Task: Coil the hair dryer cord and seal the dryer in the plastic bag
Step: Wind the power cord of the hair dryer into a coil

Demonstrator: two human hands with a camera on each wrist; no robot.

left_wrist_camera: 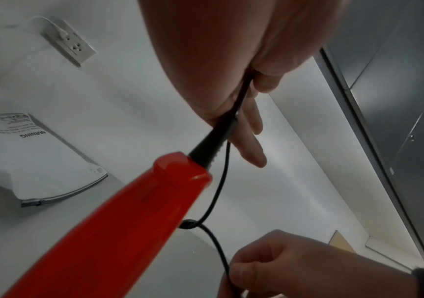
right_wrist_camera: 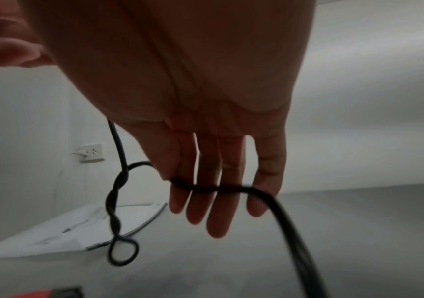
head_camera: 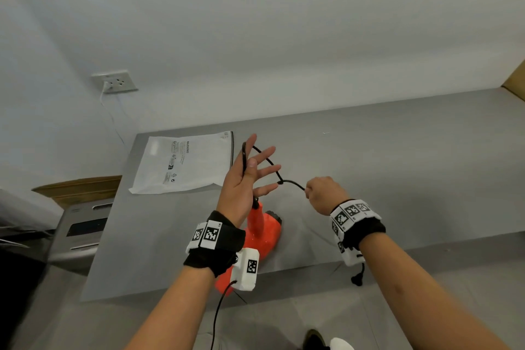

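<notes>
Your left hand: fingers spread, thin black cord pinned under thumb. Your right hand: pinching cord. Orange plastic hair dryer beneath them on grey table; white printed plastic bag far left.

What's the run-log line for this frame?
phase: coiling cord | left hand: thumb pins cord, fingers spread | right hand: pinches cord | hair dryer: on table | plastic bag: flat

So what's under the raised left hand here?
Below the left hand the orange hair dryer lies on the grey table, its black cord running up to the palm. The wristband hides the dryer's middle.
</notes>
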